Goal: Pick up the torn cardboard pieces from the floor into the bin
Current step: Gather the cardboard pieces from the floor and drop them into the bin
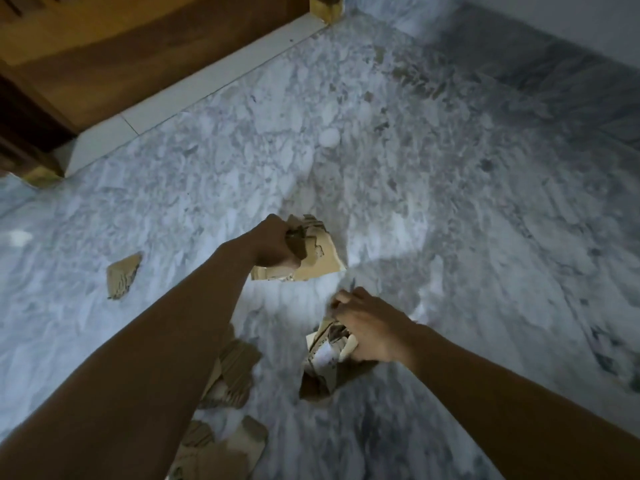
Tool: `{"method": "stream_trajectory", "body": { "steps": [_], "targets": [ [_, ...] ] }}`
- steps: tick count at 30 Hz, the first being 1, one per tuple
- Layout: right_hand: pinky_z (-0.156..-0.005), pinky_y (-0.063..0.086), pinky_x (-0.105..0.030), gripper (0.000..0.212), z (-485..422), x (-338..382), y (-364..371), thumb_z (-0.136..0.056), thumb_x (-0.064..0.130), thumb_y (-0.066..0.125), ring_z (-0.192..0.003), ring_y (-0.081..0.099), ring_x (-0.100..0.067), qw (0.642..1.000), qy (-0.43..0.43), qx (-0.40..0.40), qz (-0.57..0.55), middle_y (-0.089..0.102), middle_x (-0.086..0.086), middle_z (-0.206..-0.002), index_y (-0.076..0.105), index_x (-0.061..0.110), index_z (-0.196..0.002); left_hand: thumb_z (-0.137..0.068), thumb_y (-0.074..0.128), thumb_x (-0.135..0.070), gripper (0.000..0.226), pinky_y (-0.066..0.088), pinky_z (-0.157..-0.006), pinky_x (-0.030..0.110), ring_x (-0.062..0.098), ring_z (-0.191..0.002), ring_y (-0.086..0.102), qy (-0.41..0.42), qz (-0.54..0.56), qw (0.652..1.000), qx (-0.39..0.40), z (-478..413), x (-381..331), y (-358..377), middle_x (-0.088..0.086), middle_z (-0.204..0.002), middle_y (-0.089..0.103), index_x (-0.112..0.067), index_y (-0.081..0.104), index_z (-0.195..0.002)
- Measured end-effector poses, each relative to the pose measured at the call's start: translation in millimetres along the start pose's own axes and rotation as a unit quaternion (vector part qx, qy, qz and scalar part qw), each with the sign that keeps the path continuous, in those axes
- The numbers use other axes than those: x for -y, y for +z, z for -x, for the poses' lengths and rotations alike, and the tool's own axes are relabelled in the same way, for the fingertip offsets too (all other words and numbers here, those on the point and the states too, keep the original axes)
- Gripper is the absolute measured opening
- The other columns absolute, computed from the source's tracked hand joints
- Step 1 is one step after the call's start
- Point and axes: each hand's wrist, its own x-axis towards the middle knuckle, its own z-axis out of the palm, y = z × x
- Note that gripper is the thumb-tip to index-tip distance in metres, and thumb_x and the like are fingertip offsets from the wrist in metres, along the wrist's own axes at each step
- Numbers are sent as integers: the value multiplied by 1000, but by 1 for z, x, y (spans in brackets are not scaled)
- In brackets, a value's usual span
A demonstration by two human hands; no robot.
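Torn cardboard pieces, tan, ragged edges, corrugation exposed. Left hand (pixel 273 245), centre frame: grip clamped on a bundle of pieces (pixel 313 252), biggest one a flat triangular sheet hanging below the fist. Right hand (pixel 372 327), lower centre: grip closed on a second bundle (pixel 323 362) with a white label or paper scrap in it; thin dark sliver sticking up past the fingertips, too blurred to identify. Loose piece (pixel 123 275) on the marble floor (pixel 415 168), left of frame, apart from both hands. More pieces (pixel 232 375) on the floor at lower centre, partly hidden behind the left forearm; lowest ones (pixel 225 452) cut off by the bottom edge. Wooden door (pixel 121 53) upper left, white threshold strip (pixel 207 77) beneath. Right side of floor motion-blurred.
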Motion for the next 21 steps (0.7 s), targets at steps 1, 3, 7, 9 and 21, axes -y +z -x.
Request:
{"method": "stream_trajectory", "body": {
  "steps": [1,3,7,9,21],
  "targets": [
    [-95,49,-40,68,-2,-2,3,-74,29,82,-121,43,-25,1000,2,-1,-18,41,-1,-137,55,15,-135,-52,77,-35,53,50,-83,31,18,-96,57,8,-11,1000,2,-5,0,3,0,-110,53,-19,63,-101],
    [-96,49,-40,68,-4,-5,7,-75,31,83,-122,48,-25,999,12,14,-45,48,0,-136,53,19,-136,-45,73,-43,79,49,-96,39,19,-109,52,-1,-11,1000,18,-15,3,5,-3,-125,41,-23,53,-118],
    [-91,53,-38,68,-3,-7,9,-77,29,81,-112,63,-30,997,29,30,-64,63,-8,-126,51,24,-138,-57,74,-37,88,47,-98,39,22,-113,56,-27,-11,999,26,-17,-8,4,-2,-125,56,-21,43,-138],
    [-87,53,-35,69,-2,-9,8,-79,25,79,-108,65,-32,996,40,27,-69,65,-10,-123,49,26,-141,-71,73,-22,54,47,-88,35,24,-101,60,-28,-19,999,23,-18,-17,6,3,-108,64,-10,58,-121],
    [-84,53,-29,87,32,-74,-8,-58,51,85,-106,67,-22,971,180,13,-158,70,2,-121,53,31,-136,-73,77,-14,44,51,-88,39,27,-102,63,-11,-39,999,-3,5,-22,4,10,-111,66,-7,61,-113]
  ]
}}
